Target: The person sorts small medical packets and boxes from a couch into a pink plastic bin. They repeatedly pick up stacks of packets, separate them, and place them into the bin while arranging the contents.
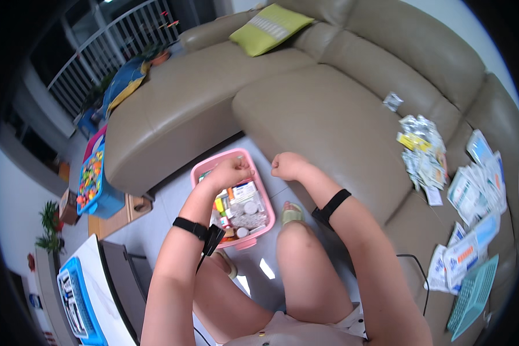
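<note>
Over the far part of a pink plastic bin (268,203) on the floor is my left hand (232,172), its fingers curled; whether it holds something small cannot be made out. My right hand (289,166) is bent into a loose fist to the right of the bin, near the sofa's edge, and its fingertips are partly hidden. Inside the bin lie white medicine boxes (245,191), a round white-capped container (250,207), a clear bag of small pale items (251,219) and several small bottles and packets.
A brown leather sofa (315,104) curves around the bin. On its right seat lie foil and paper sachets (421,155), white-blue packets (460,257) and a teal plastic basket (473,294). At left stand a blue tub of colourful pieces (108,203) and a white table (97,268). A black cable (424,272) runs along the sofa.
</note>
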Tool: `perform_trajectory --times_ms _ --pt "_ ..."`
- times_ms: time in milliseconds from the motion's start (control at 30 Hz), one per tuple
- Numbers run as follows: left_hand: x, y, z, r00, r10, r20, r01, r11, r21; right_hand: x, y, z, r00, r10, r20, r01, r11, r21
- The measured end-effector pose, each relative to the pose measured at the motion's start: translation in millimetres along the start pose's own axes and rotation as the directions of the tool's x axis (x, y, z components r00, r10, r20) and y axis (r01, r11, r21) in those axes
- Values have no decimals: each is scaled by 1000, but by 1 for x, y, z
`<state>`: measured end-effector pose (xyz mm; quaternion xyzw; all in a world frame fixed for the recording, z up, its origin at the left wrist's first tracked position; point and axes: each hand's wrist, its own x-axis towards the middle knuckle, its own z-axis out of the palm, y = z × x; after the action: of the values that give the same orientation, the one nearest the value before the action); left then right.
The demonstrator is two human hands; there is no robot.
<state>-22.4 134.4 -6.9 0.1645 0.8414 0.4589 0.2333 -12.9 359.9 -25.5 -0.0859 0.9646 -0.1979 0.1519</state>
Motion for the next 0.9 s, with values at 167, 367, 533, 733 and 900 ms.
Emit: perform_trajectory --times_ms 167,367,533,733,900 --pt "-27 108 76 999 3 42 -7 995 103 -119 34 -45 953 259 -154 -231 956 178" --pt "-16 177 181 950 132 283 -118 991 -66 -231 117 -60 831 511 -219 -496 859 125" --pt "-4 215 275 901 207 381 -189 978 -86 -307 178 -54 769 618 -162 -615 785 74" --pt "7 231 356 843 203 498 -204 977 -53 -329 245 -26 937 320 -143 -226 863 452" --pt "22 231 371 864 193 464 -208 978 -19 -320 275 -39 952 260 161 -306 788 534"
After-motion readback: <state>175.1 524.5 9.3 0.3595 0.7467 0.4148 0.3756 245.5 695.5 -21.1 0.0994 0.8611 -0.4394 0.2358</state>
